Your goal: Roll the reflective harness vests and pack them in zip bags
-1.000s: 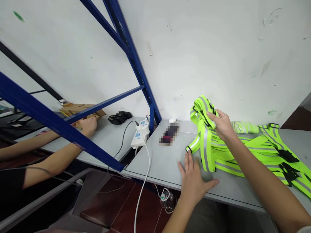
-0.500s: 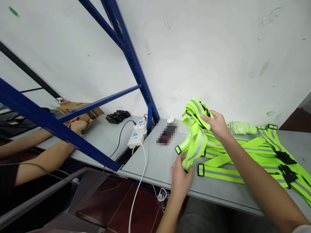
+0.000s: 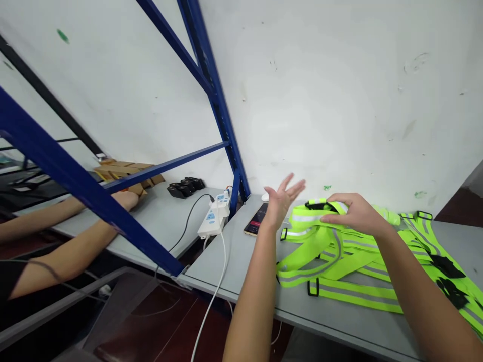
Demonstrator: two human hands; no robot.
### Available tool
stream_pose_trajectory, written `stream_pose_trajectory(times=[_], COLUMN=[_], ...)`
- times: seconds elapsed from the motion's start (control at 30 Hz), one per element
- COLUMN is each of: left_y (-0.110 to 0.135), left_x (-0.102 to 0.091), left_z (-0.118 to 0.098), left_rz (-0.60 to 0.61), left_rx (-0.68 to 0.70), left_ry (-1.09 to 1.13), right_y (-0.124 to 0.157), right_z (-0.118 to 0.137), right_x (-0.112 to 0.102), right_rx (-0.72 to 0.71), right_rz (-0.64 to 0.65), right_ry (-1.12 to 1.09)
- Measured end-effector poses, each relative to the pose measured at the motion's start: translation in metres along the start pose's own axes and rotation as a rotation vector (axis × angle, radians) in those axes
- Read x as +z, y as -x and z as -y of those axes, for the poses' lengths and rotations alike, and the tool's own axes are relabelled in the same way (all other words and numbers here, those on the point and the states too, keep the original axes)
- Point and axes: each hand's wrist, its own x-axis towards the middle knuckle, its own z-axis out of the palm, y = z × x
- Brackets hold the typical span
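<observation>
In the head view, the right hand (image 3: 352, 213) pinches a folded bundle of fluorescent yellow-green webbing with a silver-grey reflective stripe (image 3: 306, 219), thumb on the near face and fingers over the top. Half a second ago that bundle was held up higher; now it sits low, against or just above the pile of matching flat straps (image 3: 362, 296) spread along the grey bench (image 3: 239, 261). I cannot tell whether it bears on them.

The left hand (image 3: 283, 201) has let go of the loose strap end it was gripping and is raised, fingers spread and empty, toward the bench's back edge, beside the dark rectangular phone (image 3: 256, 219). The loose strap loop (image 3: 302, 279) now hangs or lies in a curve from the bundle toward the front edge, left of a black rectangular plastic slider buckle (image 3: 313, 287).

For the folding in hand, I judge this leaves the bundle in the right hand's keeping alone, with the loop not yet gathered in. Toward the bench's right end, black fabric tabs (image 3: 447, 266) lie among the straps.
</observation>
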Motion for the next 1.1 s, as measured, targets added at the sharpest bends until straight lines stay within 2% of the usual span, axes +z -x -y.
stream_pose_trajectory(times=[0.07,0.13,0.2,0.23,0.37,0.5,0.6,0.7,0.87,1.0,1.1], left_y=[-0.021,-0.031,-0.031,-0.03,-0.014,0.004,0.012,0.013,0.007,0.005,0.01], left_x=[-0.002,0.001,0.009,0.013,0.023,0.025,0.025,0.025,0.028,0.036,0.04], left_z=[0.002,0.009,0.02,0.026,0.047,0.049,0.043,0.033,0.012,-0.003,-0.008], left_rz=[0.185,0.309,0.345,0.339,0.263,0.216,0.168,0.143,0.276,0.288,0.204], left_rx=[-0.237,-0.454,-0.609,-0.642,-0.575,-0.555,-0.52,-0.479,-0.601,-0.638,-0.576], left_ry=[0.206,0.313,0.371,0.403,0.548,0.54,0.477,0.405,0.363,0.4,0.266], right_y=[-0.001,-0.005,-0.011,-0.015,-0.025,-0.027,-0.027,-0.028,-0.032,-0.032,-0.026], right_z=[0.001,0.002,0.001,-0.001,-0.016,-0.028,-0.025,-0.013,0.003,-0.001,-0.01], right_x=[-0.006,-0.013,-0.018,-0.02,-0.016,0.005,0.019,0.025,0.017,0.014,0.019], right_rx=[-0.029,-0.054,-0.052,-0.04,-0.044,-0.199,-0.31,-0.368,-0.305,-0.454,-0.58], right_rz=[0.057,0.084,0.064,0.042,-0.102,-0.253,-0.337,-0.337,-0.356,-0.387,-0.441], right_ry=[-0.016,-0.059,-0.08,-0.064,0.129,0.27,0.23,0.156,0.051,0.208,0.407])
